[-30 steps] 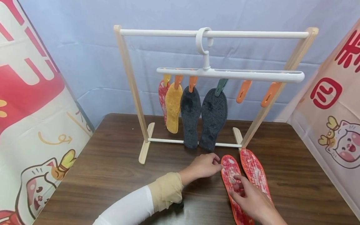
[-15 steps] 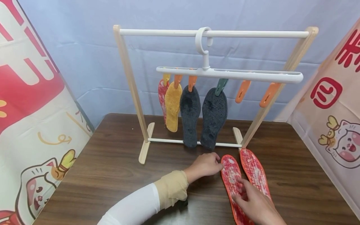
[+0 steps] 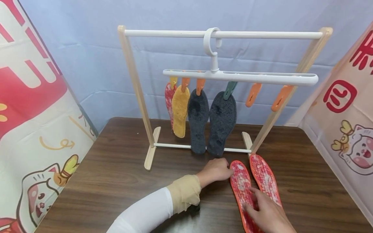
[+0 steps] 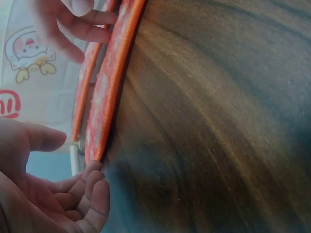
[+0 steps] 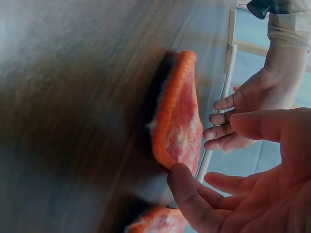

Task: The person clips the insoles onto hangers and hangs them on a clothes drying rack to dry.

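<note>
Two red-and-white mottled insoles with orange edging lie on the table, a left one (image 3: 241, 184) and a right one (image 3: 263, 176). My left hand (image 3: 217, 170) is at the far tip of the left insole, its loosely bent fingertips right at the edge. My right hand (image 3: 266, 210) hovers around the middle of the same insole, thumb toward its left edge and fingers relaxed. In the right wrist view, the thumb of my right hand (image 5: 252, 189) overlaps the orange rim. The left wrist view shows nothing gripped in my left hand (image 4: 53, 194).
Behind stands a wooden rack (image 3: 137, 84) with a white hanger (image 3: 268, 77). Clipped there are a red insole (image 3: 169, 97), a yellow insole (image 3: 180, 110) and two dark grey insoles (image 3: 198, 119). Two orange clips (image 3: 253, 94) at the right hold nothing. The brown table (image 3: 116, 174) lies beneath.
My left forearm and hand have shifted slightly to the right, closer to the insole's tip. My right hand has moved a little to the right and down. The insoles lie as before.
</note>
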The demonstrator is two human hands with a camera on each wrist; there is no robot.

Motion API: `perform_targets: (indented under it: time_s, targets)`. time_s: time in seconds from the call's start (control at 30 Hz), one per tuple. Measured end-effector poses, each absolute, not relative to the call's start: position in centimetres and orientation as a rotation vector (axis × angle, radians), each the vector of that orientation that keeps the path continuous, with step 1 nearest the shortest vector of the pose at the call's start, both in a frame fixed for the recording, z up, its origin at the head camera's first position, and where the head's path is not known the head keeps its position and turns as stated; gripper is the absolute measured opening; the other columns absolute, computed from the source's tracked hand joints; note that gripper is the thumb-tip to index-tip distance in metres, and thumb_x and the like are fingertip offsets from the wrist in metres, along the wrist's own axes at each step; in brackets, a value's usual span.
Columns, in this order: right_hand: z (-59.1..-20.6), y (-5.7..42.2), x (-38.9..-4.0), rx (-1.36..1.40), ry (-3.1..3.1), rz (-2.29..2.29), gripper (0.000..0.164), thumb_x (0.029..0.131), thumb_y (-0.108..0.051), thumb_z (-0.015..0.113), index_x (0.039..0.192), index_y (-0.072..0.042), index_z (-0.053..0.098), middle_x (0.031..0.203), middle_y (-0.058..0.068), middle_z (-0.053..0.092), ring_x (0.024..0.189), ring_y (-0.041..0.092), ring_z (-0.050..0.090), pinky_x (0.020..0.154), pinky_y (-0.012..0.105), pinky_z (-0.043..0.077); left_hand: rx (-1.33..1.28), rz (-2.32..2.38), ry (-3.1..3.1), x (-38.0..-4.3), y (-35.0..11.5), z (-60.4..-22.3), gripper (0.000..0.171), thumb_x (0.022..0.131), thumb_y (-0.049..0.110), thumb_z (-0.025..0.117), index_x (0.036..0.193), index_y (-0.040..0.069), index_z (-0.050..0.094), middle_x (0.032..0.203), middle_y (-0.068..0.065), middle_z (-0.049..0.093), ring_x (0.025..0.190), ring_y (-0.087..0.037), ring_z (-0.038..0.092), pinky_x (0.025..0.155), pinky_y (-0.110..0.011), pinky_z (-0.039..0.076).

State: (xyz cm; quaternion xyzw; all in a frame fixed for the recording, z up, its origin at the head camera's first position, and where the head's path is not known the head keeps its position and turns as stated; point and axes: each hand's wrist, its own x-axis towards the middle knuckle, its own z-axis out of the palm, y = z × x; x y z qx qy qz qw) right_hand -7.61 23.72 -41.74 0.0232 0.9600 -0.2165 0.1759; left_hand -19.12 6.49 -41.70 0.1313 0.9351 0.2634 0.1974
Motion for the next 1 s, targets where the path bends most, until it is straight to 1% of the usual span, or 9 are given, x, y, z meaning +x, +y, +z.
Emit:
perform_targets:
  time_s: [0.03,0.07,0.17,0.37,0.57,0.67,0.8,0.9,1.0]
  targets:
    - [-41.8,23.8,-7.6,0.061,2.725,-0.605,0.073,0.093,-0.043,0.071,0.138,0.01,0.05,0.107,0.008,0.067,0.098,0.026,0.065,0.083,0.056,0.052,0.365,0.727,2.618,-19.2,6.6,-41.8,0.042,0.096,0.033,0.061,0.058,0.019,0.049,0.051,0.004,0.039,0.045,-0.014,0.035,0.046,-0.028,0.031]
    - [-41.8,23.8,-7.6,0.055,2.731,-0.598,0.072,0.093,-0.042,0.071,0.137,0.01,0.05,0.108,0.009,0.067,0.1,0.028,0.065,0.083,0.057,0.051,0.362,0.71,2.624,-19.2,6.8,-42.0,0.047,0.097,0.034,0.06,0.055,0.02,0.046,0.049,0.005,0.037,0.044,-0.014,0.035,0.046,-0.028,0.031]
    - [-42.0,23.9,-7.6,0.039,2.738,-0.582,0.073,0.092,-0.043,0.071,0.137,0.011,0.05,0.113,0.014,0.067,0.106,0.035,0.064,0.086,0.059,0.05,0.348,0.681,2.639,-19.3,7.1,-42.3,0.051,0.098,0.035,0.06,0.052,0.019,0.044,0.048,0.004,0.037,0.044,-0.015,0.038,0.046,-0.029,0.033]
    - [-42.5,24.0,-7.6,0.019,2.745,-0.571,0.076,0.088,-0.044,0.075,0.134,0.012,0.052,0.12,0.023,0.065,0.111,0.042,0.062,0.09,0.06,0.048,0.325,0.6,2.637,-19.4,7.8,-42.6,0.048,0.097,0.036,0.061,0.056,0.018,0.045,0.056,0.001,0.043,0.05,-0.017,0.043,0.05,-0.03,0.037]
    - [-42.9,23.9,-7.7,0.041,2.717,-0.546,0.084,0.086,-0.048,0.077,0.132,0.017,0.051,0.116,0.03,0.063,0.108,0.042,0.062,0.089,0.06,0.049,0.279,0.56,2.663,-19.5,8.5,-42.6,0.043,0.096,0.037,0.062,0.06,0.019,0.05,0.064,0.001,0.054,0.057,-0.016,0.05,0.055,-0.03,0.044]
    - [-43.0,23.8,-7.9,0.064,2.696,-0.517,0.086,0.084,-0.05,0.078,0.13,0.018,0.052,0.111,0.028,0.064,0.102,0.037,0.062,0.086,0.059,0.05,0.24,0.528,2.683,-19.5,9.0,-42.8,0.042,0.094,0.044,0.066,0.063,0.019,0.056,0.072,0.002,0.061,0.063,-0.016,0.056,0.059,-0.03,0.048]
    - [-43.3,23.7,-7.9,0.056,2.707,-0.492,0.084,0.083,-0.048,0.079,0.129,0.017,0.054,0.104,0.021,0.064,0.095,0.031,0.061,0.082,0.056,0.051,0.223,0.464,2.722,-19.4,9.6,-43.1,0.043,0.09,0.055,0.07,0.068,0.018,0.064,0.084,0.003,0.069,0.073,-0.016,0.065,0.066,-0.03,0.053]
    - [-43.6,23.8,-7.8,0.035,2.734,-0.495,0.082,0.082,-0.046,0.081,0.128,0.017,0.054,0.103,0.02,0.064,0.095,0.031,0.061,0.082,0.056,0.051,0.243,0.438,2.745,-19.4,9.5,-43.1,0.044,0.088,0.056,0.072,0.068,0.018,0.064,0.083,0.003,0.069,0.074,-0.015,0.065,0.067,-0.029,0.053]
    - [-43.9,23.8,-7.8,0.013,2.759,-0.52,0.082,0.081,-0.043,0.082,0.128,0.017,0.054,0.103,0.02,0.064,0.097,0.033,0.061,0.081,0.056,0.052,0.251,0.482,2.732,-19.5,9.2,-43.1,0.045,0.089,0.052,0.074,0.063,0.017,0.06,0.071,0.004,0.064,0.066,-0.013,0.059,0.061,-0.027,0.05]
